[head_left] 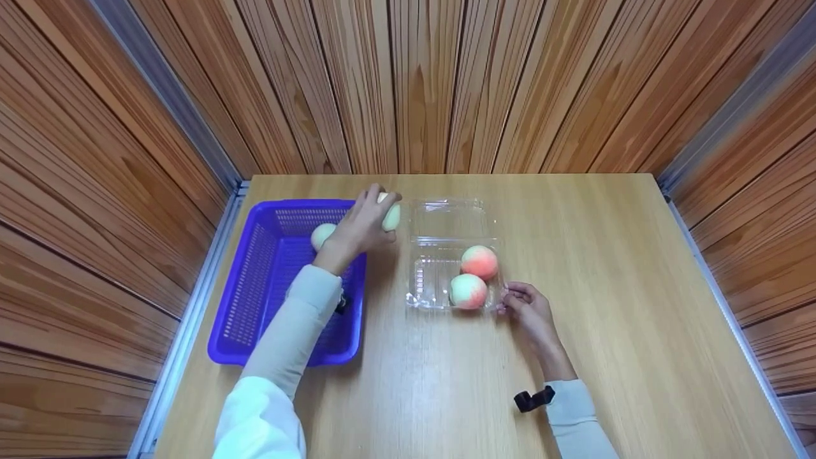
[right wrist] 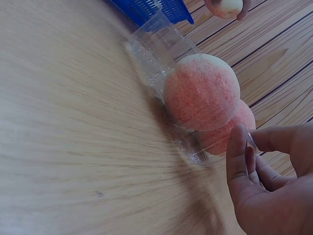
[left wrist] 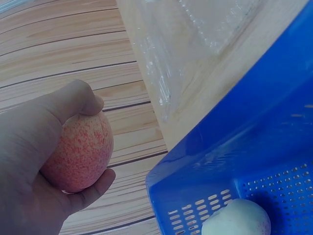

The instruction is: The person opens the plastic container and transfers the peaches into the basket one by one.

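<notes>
My left hand (head_left: 364, 224) grips a peach (left wrist: 80, 152) above the right rim of the blue-purple basket (head_left: 220, 344), thumb on one side and fingers on the other. Another peach (head_left: 323, 235) lies in the basket, partly hidden by that hand in the head view. Right of the basket, a clear plastic clamshell box (head_left: 433, 274) lies with its lid (head_left: 446, 220) folded back. Two red-and-pale peaches, a rear one (head_left: 479, 262) and a front one (head_left: 468, 292), sit in its right half. My right hand (head_left: 530, 312) pinches the box's right edge between thumb and fingers.
The wooden table (head_left: 637, 306) carries the basket at left and the box near its middle. Wood-plank walls (head_left: 421, 83) stand behind and on both sides. A small black device (head_left: 534, 400) is strapped at my right sleeve.
</notes>
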Demonstrator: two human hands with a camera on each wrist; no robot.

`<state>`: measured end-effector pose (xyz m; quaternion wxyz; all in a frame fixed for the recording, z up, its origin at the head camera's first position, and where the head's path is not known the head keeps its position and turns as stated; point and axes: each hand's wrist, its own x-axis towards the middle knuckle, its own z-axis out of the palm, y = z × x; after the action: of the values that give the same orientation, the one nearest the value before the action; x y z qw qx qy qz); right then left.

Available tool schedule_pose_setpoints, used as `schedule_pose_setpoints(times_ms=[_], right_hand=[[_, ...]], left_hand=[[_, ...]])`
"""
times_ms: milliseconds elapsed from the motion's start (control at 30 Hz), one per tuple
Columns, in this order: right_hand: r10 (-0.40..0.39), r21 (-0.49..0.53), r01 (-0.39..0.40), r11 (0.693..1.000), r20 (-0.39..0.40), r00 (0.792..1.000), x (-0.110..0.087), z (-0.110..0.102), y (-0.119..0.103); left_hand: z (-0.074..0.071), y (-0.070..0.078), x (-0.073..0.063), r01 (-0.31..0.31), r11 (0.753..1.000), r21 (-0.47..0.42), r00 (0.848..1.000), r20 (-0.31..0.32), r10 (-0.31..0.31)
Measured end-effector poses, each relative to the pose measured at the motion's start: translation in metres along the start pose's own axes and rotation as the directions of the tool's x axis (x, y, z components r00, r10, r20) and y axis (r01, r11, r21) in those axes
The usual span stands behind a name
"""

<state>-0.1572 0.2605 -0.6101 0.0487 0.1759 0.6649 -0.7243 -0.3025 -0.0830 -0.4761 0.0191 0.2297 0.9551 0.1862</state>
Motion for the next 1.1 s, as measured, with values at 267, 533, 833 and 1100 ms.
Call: schedule_pose_setpoints(times_ms=[267, 533, 833, 1100], right_hand=[[-0.007, -0.012, 0.007, 1.000, 0.001, 1.000, 0.000, -0.002, 0.001], [-0.001, 0.028, 0.001, 1.000, -0.001, 1.000, 0.000, 0.000, 0.001], [-0.003, 0.037, 0.003, 0.999, -0.005, 1.000, 0.001, 0.001, 0.001], [-0.004, 0.041, 0.004, 0.999, -0.009, 1.000, 0.001, 0.001, 0.001]], left_hand=[[-0.003, -0.007, -0.001, -0.005, 1.000, -0.012, 1.000, -0.031, 0.004], [-0.009, -0.012, -0.003, -0.002, 1.000, -0.001, 0.999, -0.043, 0.002], [-0.014, -0.016, -0.006, 0.011, 0.999, -0.040, 0.999, -0.045, -0.012], [-0.020, -0.023, -0.010, 0.055, 0.996, -0.074, 0.996, -0.064, -0.060]])
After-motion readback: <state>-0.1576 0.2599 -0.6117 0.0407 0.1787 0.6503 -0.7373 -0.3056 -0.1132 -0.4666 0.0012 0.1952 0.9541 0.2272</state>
